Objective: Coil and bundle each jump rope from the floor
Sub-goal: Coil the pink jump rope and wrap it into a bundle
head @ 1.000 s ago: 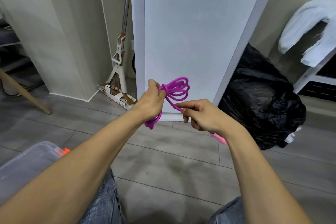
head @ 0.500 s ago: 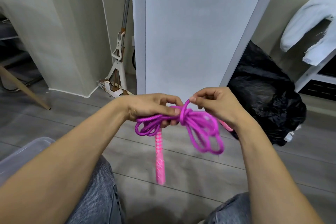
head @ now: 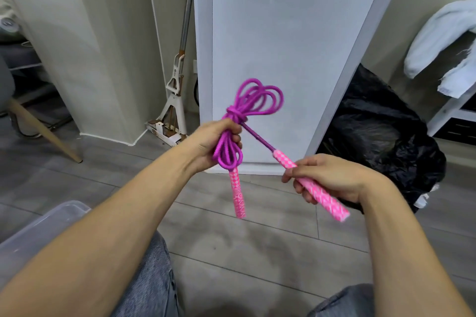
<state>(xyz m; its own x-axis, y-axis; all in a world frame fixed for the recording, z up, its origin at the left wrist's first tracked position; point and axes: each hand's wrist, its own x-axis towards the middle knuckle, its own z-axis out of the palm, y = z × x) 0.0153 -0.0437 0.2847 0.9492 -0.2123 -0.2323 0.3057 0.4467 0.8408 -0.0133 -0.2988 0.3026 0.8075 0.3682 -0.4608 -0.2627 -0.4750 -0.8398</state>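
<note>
A purple jump rope (head: 253,100) is coiled into loops with a wrap knotted round its middle. My left hand (head: 213,143) grips the bundle just below the knot, loops sticking up above and down below my fist. One pink patterned handle (head: 238,193) hangs straight down from the bundle. My right hand (head: 327,177) grips the other pink handle (head: 324,201), held out to the lower right, with a short taut stretch of rope (head: 257,137) running from it to the knot.
A white panel (head: 283,46) stands straight ahead, a black rubbish bag (head: 381,136) to its right, a mop (head: 175,95) leaning to its left. A clear plastic bin (head: 38,226) sits at my lower left. White cloth (head: 443,44) hangs on a shelf at right. Grey plank floor lies below.
My right hand left the knot and now holds the second handle, pulled out to the lower right. My left hand turned the bundle upright, so the loops now point up.
</note>
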